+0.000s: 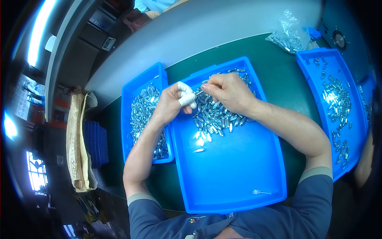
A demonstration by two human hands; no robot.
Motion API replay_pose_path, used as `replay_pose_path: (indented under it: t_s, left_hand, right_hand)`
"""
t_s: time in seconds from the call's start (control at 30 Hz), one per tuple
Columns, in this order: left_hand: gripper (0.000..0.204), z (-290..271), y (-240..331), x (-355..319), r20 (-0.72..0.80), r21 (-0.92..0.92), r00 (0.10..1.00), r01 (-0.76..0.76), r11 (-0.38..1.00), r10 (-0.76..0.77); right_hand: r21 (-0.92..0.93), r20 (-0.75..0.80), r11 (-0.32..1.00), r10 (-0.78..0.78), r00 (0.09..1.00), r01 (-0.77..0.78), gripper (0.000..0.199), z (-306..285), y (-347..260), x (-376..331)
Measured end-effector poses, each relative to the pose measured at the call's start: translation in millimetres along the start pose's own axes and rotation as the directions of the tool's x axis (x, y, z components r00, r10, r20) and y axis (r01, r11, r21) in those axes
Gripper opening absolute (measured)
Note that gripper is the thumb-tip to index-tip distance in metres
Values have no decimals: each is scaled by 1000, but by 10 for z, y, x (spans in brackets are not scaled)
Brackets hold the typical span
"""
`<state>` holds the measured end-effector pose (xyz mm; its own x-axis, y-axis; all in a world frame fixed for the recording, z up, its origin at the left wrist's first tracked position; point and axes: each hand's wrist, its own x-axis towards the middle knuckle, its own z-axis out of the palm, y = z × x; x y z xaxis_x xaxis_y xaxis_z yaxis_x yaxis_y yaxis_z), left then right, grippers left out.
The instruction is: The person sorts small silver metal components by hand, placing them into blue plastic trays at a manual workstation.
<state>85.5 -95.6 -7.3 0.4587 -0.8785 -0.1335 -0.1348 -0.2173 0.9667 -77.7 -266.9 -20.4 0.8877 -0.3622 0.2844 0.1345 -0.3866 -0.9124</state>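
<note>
Over the far part of a large blue tray, my two hands meet with their fingertips close together. My left hand, with white covers on some fingers, is closed in a pinch on a small metal part. My right hand pinches at the other side of this part; what lies between its own fingertips is too small to make out. Below the hands is a pile of small shiny metal parts. One stray metal part lies nearer me, and a small clear piece rests in the near right corner.
Left of the large tray stands a narrower blue tray filled with similar metal parts. Another blue tray at the right holds scattered ones. A clear plastic bag of parts sits on the green table at the back. A grey partition rises behind.
</note>
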Motion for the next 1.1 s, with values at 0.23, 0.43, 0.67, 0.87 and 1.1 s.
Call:
replay_pose_path:
  t_s: [0.23,0.43,0.67,0.87,1.1]
  left_hand:
    - [14,8,0,-20,29,15,999,-20,1000,20]
    - [14,86,45,-63,-13,134,999,-38,990,40]
    - [17,138,84,-118,-82,220,993,-66,973,86]
    - [18,183,187,-160,-97,424,973,-150,893,209]
    - [16,31,202,-180,-69,528,976,-141,837,208]
  right_hand:
    - [17,-17,1000,-10,1000,10,35,9,42,8]
    - [-17,-7,1000,-11,1000,11,33,-13,39,2]
    - [-48,-17,997,-63,998,62,36,-6,16,-7]
    - [39,54,995,89,995,-91,39,-15,57,21]
    - [50,48,997,55,997,-57,40,-7,86,32]
